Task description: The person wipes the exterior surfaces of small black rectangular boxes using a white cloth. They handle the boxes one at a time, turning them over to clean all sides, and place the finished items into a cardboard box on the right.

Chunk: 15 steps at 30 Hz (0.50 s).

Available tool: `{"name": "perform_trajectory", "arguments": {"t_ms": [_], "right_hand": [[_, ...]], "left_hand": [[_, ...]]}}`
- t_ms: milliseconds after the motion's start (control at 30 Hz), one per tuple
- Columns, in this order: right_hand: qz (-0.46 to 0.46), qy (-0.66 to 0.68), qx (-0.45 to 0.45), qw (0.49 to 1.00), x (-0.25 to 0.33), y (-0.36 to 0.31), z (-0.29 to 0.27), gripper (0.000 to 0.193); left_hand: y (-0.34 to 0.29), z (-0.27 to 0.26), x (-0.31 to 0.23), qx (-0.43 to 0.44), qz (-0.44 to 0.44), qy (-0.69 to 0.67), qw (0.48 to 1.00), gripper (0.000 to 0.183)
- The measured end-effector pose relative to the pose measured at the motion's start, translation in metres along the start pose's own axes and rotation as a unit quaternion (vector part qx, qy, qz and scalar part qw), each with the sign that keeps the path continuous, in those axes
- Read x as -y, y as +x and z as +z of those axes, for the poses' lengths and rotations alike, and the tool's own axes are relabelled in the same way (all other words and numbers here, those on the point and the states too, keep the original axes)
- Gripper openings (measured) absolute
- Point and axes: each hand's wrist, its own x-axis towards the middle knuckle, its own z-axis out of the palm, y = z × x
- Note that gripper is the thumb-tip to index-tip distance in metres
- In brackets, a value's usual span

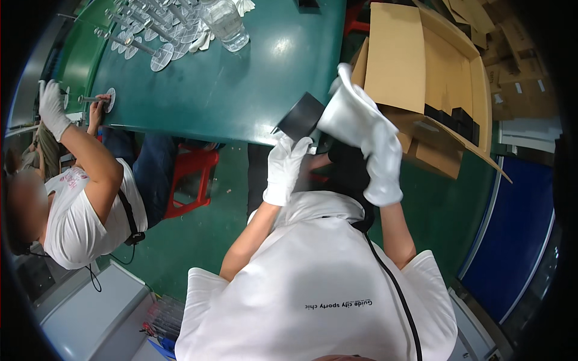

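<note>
My left hand [284, 170], in a white glove, grips a small black box-like part [302, 117] by its lower side, just off the table's near edge. My right hand [383, 171], also gloved in white and blurred by motion, holds a white cloth [351, 103] against or very near the right side of the black part. The cloth hides that side, and the right fingers are hard to make out.
A green table [223, 96] bears metal rods on round discs [161, 57] and a clear jug [226, 25]. An open cardboard box [397, 54] with black items [463, 123] stands at right. A co-worker [96, 210] sits at left beside a red stool [195, 174].
</note>
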Motion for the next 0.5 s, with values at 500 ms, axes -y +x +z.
{"name": "perform_trajectory", "arguments": {"t_ms": [500], "right_hand": [[-0.205,-0.012,0.221,0.953,0.011,-0.029,0.087,0.026]], "left_hand": [[-0.010,-0.003,0.011,-0.027,0.165,0.088,0.982,0.010]]}}
